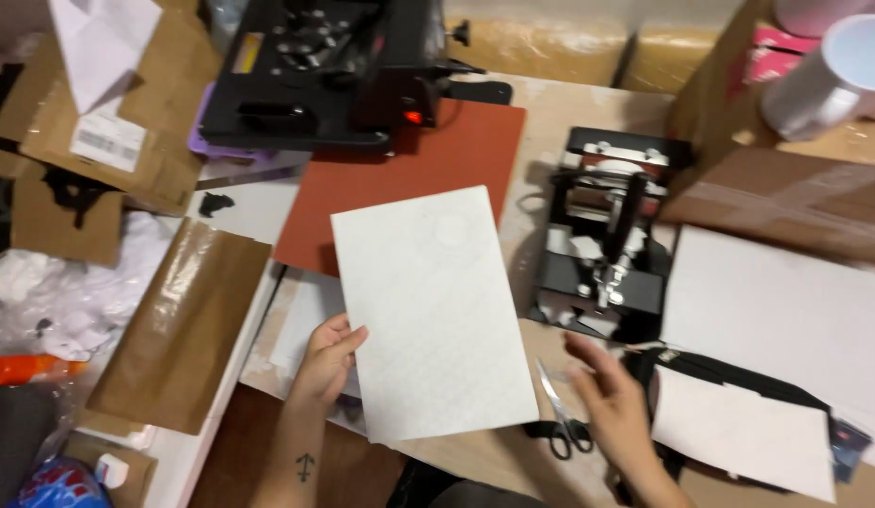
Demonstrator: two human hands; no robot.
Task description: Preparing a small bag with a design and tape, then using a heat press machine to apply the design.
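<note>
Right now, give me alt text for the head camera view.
A left hand holds a white textured sheet above a cluttered workbench. The right hand hovers, blurred, near scissors, with a heat press behind.

Two presses (315,75), one scissors (562,419), one mug (828,80)

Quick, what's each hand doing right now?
Left hand: closed on the left edge of the white textured sheet.
Right hand: open, holding nothing, blurred, beside the scissors.
</note>
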